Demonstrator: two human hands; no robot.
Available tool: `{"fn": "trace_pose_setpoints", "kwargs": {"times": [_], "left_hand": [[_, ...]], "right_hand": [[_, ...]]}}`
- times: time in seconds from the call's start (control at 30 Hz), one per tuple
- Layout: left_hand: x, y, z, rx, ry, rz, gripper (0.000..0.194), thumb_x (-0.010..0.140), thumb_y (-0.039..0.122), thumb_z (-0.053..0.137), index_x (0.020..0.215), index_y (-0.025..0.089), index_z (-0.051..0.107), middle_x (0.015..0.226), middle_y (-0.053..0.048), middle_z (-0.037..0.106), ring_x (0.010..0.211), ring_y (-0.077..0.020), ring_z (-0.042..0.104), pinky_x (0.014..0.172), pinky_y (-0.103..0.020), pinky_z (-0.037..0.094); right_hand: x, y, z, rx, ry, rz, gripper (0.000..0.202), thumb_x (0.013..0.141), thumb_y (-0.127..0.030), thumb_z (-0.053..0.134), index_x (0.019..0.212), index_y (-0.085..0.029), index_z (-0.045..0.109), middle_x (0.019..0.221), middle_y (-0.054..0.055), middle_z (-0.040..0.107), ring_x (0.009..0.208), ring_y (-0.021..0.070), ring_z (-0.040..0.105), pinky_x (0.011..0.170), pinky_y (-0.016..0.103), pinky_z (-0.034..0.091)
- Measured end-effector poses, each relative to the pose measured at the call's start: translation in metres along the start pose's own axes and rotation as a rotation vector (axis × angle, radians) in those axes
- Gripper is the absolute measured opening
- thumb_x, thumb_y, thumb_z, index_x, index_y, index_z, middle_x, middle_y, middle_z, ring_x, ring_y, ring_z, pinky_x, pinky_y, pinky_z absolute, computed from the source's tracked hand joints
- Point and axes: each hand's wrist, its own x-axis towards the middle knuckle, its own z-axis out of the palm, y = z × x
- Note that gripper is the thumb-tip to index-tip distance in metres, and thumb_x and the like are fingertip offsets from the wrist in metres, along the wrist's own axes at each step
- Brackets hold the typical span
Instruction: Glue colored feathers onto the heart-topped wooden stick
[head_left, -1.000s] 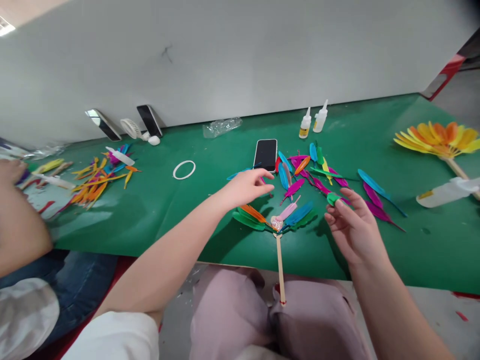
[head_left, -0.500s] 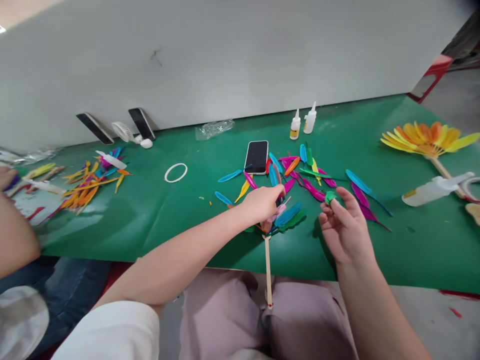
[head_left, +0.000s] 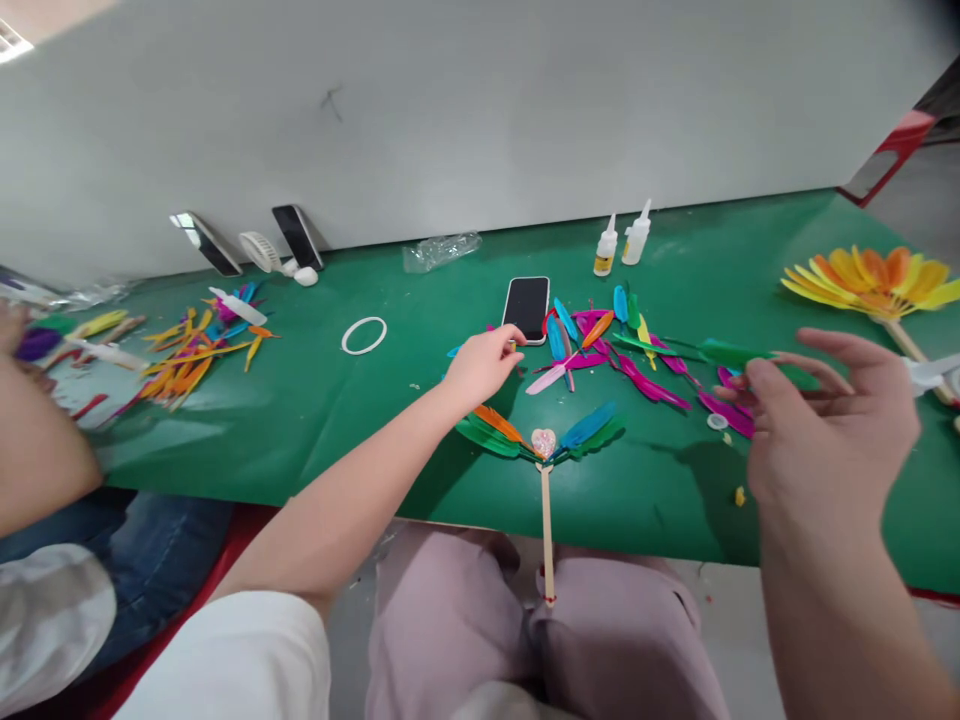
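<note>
My left hand (head_left: 484, 370) is closed, fingertips pinched at the near edge of a black-screened phone (head_left: 526, 308); what is between them is too small to make out. Off to the right, my right hand (head_left: 832, 420) grips a green feather (head_left: 731, 354) between thumb and fingers. Below both hands lies a wooden stick (head_left: 547, 530) topped by a glittery heart (head_left: 544, 442). Green and orange feathers (head_left: 495, 425) fan out on its left, a blue feather (head_left: 589, 426) and a green one on its right. Loose magenta feathers (head_left: 652, 385) are scattered between my hands.
Two glue bottles (head_left: 606, 246) stand near the wall. A white ring (head_left: 364, 336) and clear plastic (head_left: 441, 252) lie left of the phone. A yellow-orange feather fan (head_left: 877, 280) is at the right. At the left, a person's arm (head_left: 37, 440) is near more feathers (head_left: 184, 370).
My left hand has moved left and up, away from the heart. My right hand has moved right; the small green item there is no longer visible, and a green feather is held.
</note>
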Motion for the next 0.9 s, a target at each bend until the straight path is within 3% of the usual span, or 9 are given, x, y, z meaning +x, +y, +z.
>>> {"fn": "trace_pose_setpoints", "kwargs": {"times": [0.07,0.13,0.2,0.27,0.37,0.47,0.63,0.9], "left_hand": [[-0.016,-0.006,-0.014,-0.075,0.087,-0.017,0.012,0.079,0.02,0.054,0.089,0.022,0.06,0.077,0.001,0.064,0.071,-0.0125,0.057,0.064,-0.025,0.041],[-0.037,-0.01,-0.023,-0.136,0.195,-0.029,0.012,0.08,0.02,0.053,0.088,0.022,0.061,0.078,0.002,0.064,0.071,-0.0117,0.057,0.063,-0.024,0.041],[-0.06,-0.01,-0.024,-0.189,0.256,-0.052,0.012,0.081,0.02,0.052,0.088,0.022,0.061,0.081,0.002,0.065,0.074,-0.0117,0.057,0.064,-0.023,0.042],[-0.082,-0.007,-0.018,-0.197,0.301,-0.067,0.012,0.082,0.02,0.051,0.088,0.022,0.062,0.088,0.001,0.066,0.077,-0.0121,0.058,0.069,-0.025,0.044],[-0.113,0.001,0.0,-0.175,0.455,-0.073,0.014,0.083,0.018,0.05,0.091,0.021,0.061,0.091,-0.001,0.064,0.085,-0.0143,0.057,0.075,-0.028,0.045],[-0.137,0.012,0.021,-0.13,0.548,0.025,0.018,0.081,0.011,0.051,0.094,0.019,0.06,0.09,-0.003,0.062,0.089,-0.0159,0.054,0.082,-0.032,0.044],[-0.153,0.024,0.044,-0.074,0.541,0.077,0.022,0.077,0.006,0.054,0.09,0.02,0.063,0.086,-0.004,0.057,0.088,-0.0177,0.051,0.08,-0.035,0.044],[-0.151,0.027,0.054,0.002,0.437,0.139,0.025,0.077,0.004,0.051,0.087,0.021,0.065,0.083,-0.005,0.058,0.088,-0.0191,0.049,0.078,-0.036,0.043]], "right_hand": [[0.002,-0.002,0.002,-0.115,-0.184,0.041,0.037,0.066,-0.029,0.07,0.099,-0.029,0.056,0.082,0.0,0.058,0.058,0.0126,0.059,0.053,0.03,0.052],[0.004,0.004,0.01,-0.184,-0.507,0.168,0.039,0.063,-0.032,0.071,0.098,-0.027,0.055,0.075,-0.002,0.059,0.055,0.0132,0.058,0.047,0.028,0.05],[0.005,0.012,0.02,-0.253,-0.804,0.255,0.04,0.065,-0.035,0.069,0.1,-0.025,0.053,0.074,-0.001,0.059,0.056,0.0136,0.057,0.046,0.027,0.048],[0.007,0.018,0.031,-0.357,-0.944,0.227,0.039,0.068,-0.036,0.065,0.102,-0.025,0.051,0.077,0.0,0.061,0.06,0.0138,0.057,0.05,0.027,0.047],[0.011,0.019,0.044,-0.492,-1.024,0.123,0.035,0.072,-0.033,0.061,0.104,-0.026,0.051,0.081,0.0,0.062,0.069,0.0151,0.059,0.06,0.028,0.046],[0.015,0.017,0.051,-0.554,-1.133,0.099,0.037,0.073,-0.032,0.059,0.108,-0.027,0.049,0.082,-0.001,0.062,0.072,0.0159,0.059,0.061,0.028,0.045],[0.016,0.024,0.055,-0.56,-1.145,0.076,0.041,0.072,-0.033,0.06,0.111,-0.028,0.048,0.085,0.0,0.063,0.077,0.0175,0.06,0.063,0.028,0.045],[0.013,0.035,0.055,-0.539,-1.178,0.028,0.044,0.072,-0.029,0.061,0.114,-0.028,0.048,0.085,0.001,0.062,0.079,0.0184,0.061,0.069,0.031,0.045]]}}
